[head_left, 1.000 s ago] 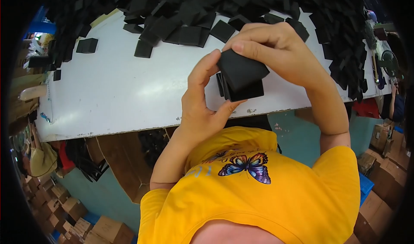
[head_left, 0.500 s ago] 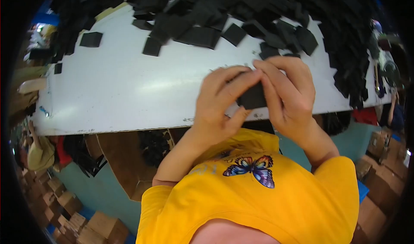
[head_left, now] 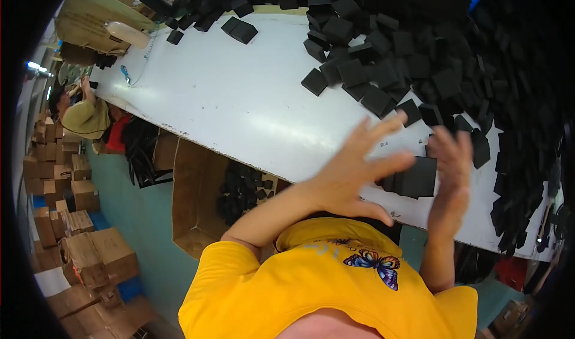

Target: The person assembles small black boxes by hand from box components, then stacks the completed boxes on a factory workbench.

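Observation:
My left hand [head_left: 365, 168] is spread wide over the front part of the white table [head_left: 239, 111], its fingers apart. Just right of it lies a black foam block [head_left: 418, 177], with another dark piece partly under or beside it. At the block's right side is my right hand [head_left: 452, 165], fingers raised and somewhat blurred. Neither hand grips anything. Beyond my hands, many loose black blocks [head_left: 377, 99] are heaped along the back and right of the table.
Below the table edge, an open cardboard box [head_left: 194, 201] holds small black pieces. Brown cartons [head_left: 102, 255] are stacked at lower left. Another person [head_left: 87, 117] is at the far left, near a bottle-like object [head_left: 127, 34] on the table.
My hands have come apart, and the black block between their fingers is released onto the table. The view has turned, showing more of the left side.

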Motion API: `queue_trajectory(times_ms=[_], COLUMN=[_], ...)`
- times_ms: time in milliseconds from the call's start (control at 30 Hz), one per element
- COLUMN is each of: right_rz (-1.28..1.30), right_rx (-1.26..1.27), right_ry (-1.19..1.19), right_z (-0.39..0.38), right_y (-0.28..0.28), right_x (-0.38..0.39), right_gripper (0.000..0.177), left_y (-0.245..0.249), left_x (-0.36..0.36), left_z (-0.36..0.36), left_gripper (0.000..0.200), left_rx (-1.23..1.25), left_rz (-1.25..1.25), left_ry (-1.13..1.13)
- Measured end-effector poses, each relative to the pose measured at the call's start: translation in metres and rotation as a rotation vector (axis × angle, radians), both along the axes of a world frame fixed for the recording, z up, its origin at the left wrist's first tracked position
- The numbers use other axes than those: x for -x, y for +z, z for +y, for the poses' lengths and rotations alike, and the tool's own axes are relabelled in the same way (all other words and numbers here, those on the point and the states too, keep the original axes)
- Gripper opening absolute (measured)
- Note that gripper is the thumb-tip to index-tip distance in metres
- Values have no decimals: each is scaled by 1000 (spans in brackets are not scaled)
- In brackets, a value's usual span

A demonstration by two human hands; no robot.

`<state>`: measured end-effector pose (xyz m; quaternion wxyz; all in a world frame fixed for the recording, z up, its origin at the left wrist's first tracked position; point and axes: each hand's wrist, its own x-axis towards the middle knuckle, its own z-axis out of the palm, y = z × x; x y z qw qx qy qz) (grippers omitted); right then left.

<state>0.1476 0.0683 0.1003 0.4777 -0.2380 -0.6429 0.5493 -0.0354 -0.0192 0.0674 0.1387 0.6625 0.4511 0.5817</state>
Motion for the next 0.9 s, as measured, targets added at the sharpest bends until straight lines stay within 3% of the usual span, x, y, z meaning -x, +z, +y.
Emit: queue_trajectory(times_ms=[67,100,133,200,267,333,400,467,533,600,700,800,900], right_rz=[-75,-273,-484,-916,-950,-993,-993,-1039,-1074,-1084,-1132,-1198,-1081], right_rx=[-215,-229,-412,-773,-788,-765,-736,-743,-793,-850,-882,-845,-806], right_ry=[-80,-246,-252,-261,-253,-264,-273,-270,-295,-314,-377,-434,-412], right_z=[24,33,40,57,57,61,62,61,57,54,52,58,59], right_y=[4,-4,-9,-16,-32,-52,-55,-53,-48,-44,-45,-52,-50], right_x=[-35,-55,-62,-64,-61,-69,-71,-72,-71,-70,-63,-54,-55], right_gripper=[52,43,41,39,37,37,34,34,35,35,38,39,32], left_y=[-4,-4,-11,-51,-59,-59,-70,-56,-66,-53,-59,-39,1], left_x=[55,104,153,252,306,330,344,341,367,347,338,325,263], left_z=[5,12,21,35,36,38,44,50,52,49,42,32,17], left_gripper=[79,67,53,51,53,56,54,44,43,43,46,48,45], left_rx=[-102,-96,-46,20,333,637,447,552,604,689,543,528,462], left_rz=[-105,181,481,533,672,708,876,945,855,914,869,726,-11], left_ry=[193,533,797,1032,1106,1057,1001,1009,927,932,958,908,806])
